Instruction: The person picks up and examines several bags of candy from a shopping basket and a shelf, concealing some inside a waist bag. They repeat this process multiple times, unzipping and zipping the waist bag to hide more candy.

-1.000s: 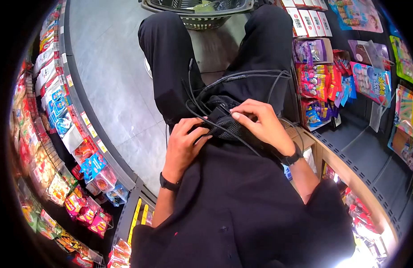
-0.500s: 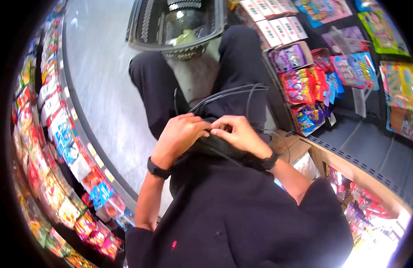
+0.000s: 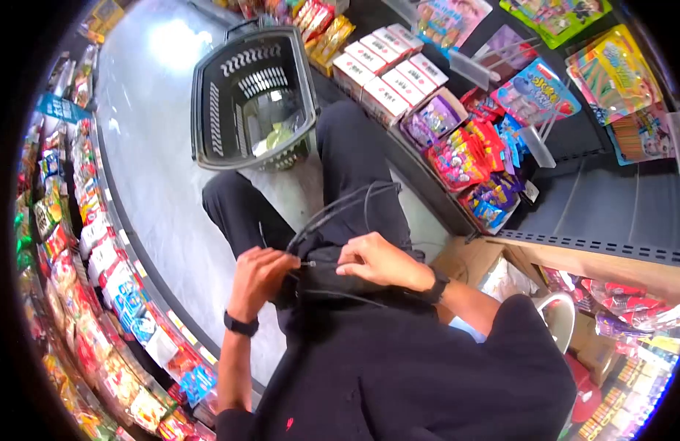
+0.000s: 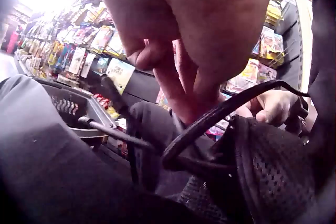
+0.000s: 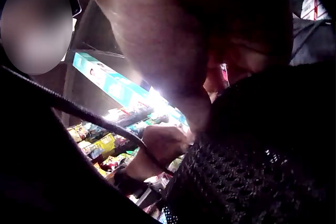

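Observation:
A black mesh bag [image 3: 332, 281] lies on the person's lap, with looped black cables [image 3: 340, 209] above it. At the bag's left side, the left hand [image 3: 262, 279] pinches near a small silvery piece [image 3: 308, 263], whose exact kind I cannot tell. The right hand [image 3: 384, 261] grips the bag's upper edge with thumb and bent fingers, a short gap from the left fingertips. In the left wrist view, a thick cable [image 4: 210, 116] curves in front of the left fingers [image 4: 173, 90]. Dark mesh [image 5: 236, 176] fills the lower part of the right wrist view.
A dark shopping basket [image 3: 200, 125] with a green item [image 3: 277, 136] inside stands on the grey floor beyond the knees. Shelves of snack packets [image 3: 90, 323] run along the left. White boxes [image 3: 391, 92] and hanging candy bags [image 3: 538, 92] line the right, above a wooden ledge [image 3: 604, 261].
The head view has swung, bringing the basket fully into sight. Both hands met over the bag half a second ago; now they are apart, and the silvery piece shows between them.

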Demonstrator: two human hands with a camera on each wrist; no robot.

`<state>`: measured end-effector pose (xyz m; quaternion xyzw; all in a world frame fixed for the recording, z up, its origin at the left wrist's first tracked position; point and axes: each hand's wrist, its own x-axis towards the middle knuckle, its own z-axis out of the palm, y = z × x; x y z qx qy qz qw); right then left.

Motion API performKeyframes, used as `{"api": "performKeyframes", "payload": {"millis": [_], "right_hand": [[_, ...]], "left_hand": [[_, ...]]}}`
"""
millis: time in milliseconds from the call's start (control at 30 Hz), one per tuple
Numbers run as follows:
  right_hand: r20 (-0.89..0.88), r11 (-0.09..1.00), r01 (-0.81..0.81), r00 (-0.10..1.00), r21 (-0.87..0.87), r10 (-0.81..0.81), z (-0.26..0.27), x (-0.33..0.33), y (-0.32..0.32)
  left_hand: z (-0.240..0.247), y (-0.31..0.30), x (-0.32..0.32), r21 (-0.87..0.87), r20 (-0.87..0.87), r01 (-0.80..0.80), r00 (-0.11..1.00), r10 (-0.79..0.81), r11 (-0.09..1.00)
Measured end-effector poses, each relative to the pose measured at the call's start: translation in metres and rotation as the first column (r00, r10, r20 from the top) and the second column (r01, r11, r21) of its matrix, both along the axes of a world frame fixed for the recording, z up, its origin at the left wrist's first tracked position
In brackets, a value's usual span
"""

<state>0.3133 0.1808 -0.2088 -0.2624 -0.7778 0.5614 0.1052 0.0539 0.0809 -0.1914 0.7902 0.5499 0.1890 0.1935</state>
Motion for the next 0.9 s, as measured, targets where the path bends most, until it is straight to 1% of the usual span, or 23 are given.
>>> {"api": "performKeyframes", "payload": {"millis": [67,100,133,200,233,267,300,333,367,400,433,467,533,567,633,767,900], "right_hand": [[-0.045,0.997,-0.040,0.998,0.063,0.043,0.004,0.005,0.003],[-0.006,0.998,-0.059,0.998,0.018,0.059,0.017,0.005,0.004],[-0.004,0.997,-0.073,0.997,0.016,0.073,0.021,0.007,0.005],[0.001,0.995,-0.093,0.996,0.031,0.093,0.034,0.013,0.008],[0.004,0.993,-0.099,0.995,0.068,0.099,0.038,0.017,0.008],[0.012,0.993,-0.102,0.995,0.055,0.102,0.044,0.021,0.008],[0.033,0.993,-0.109,0.994,0.037,0.108,0.045,0.023,0.009],[0.058,0.993,-0.115,0.992,0.016,0.114,0.046,0.026,0.008],[0.031,0.993,-0.108,0.994,0.054,0.107,0.038,0.029,0.008],[0.092,0.993,-0.111,0.990,0.035,0.108,0.041,0.030,0.008],[0.099,0.993,-0.110,0.989,0.035,0.106,0.041,0.029,0.010],[0.111,0.994,-0.107,0.988,0.025,0.104,0.039,0.029,0.009],[0.105,0.995,-0.101,0.990,0.026,0.098,0.031,0.027,0.005],[0.106,0.995,-0.093,0.990,0.019,0.090,0.027,0.027,0.002],[0.100,0.992,-0.103,0.990,0.074,0.095,0.021,0.025,-0.002],[0.052,0.986,-0.105,0.994,0.127,0.099,0.003,0.018,-0.007],[0.087,0.991,-0.085,0.993,0.103,0.076,0.004,0.021,-0.009]], "left_hand": [[0.008,-0.008,0.004,0.046,0.037,-0.048,0.998,0.046,0.998],[0.016,-0.011,0.009,0.058,0.028,-0.070,0.997,0.068,0.996],[0.018,-0.015,0.012,0.079,0.043,-0.092,0.995,0.088,0.993],[0.014,-0.026,0.016,0.110,0.047,-0.145,0.989,0.141,0.983],[0.017,-0.031,0.021,0.116,0.059,-0.172,0.984,0.166,0.978],[0.020,-0.036,0.026,0.120,0.070,-0.200,0.979,0.193,0.972],[0.013,-0.042,0.030,0.146,0.092,-0.212,0.975,0.200,0.966],[0.010,-0.047,0.035,0.112,0.164,-0.249,0.959,0.229,0.962],[0.009,-0.049,0.042,0.114,0.186,-0.283,0.948,0.259,0.952],[0.007,-0.051,0.049,0.118,0.208,-0.316,0.935,0.288,0.941],[-0.007,-0.054,0.056,0.133,0.203,-0.347,0.926,0.317,0.928],[-0.009,-0.055,0.053,0.101,0.238,-0.337,0.922,0.307,0.936],[-0.012,-0.060,0.067,0.076,0.326,-0.512,0.824,0.464,0.855],[-0.009,-0.062,0.070,0.053,0.363,-0.573,0.774,0.519,0.818],[0.000,-0.065,0.073,0.001,0.427,-0.676,0.667,0.611,0.737],[-0.013,-0.073,0.058,-0.191,0.362,-0.567,0.718,0.594,0.801],[-0.012,-0.063,0.054,-0.254,0.270,-0.523,0.769,0.579,0.813]]}}
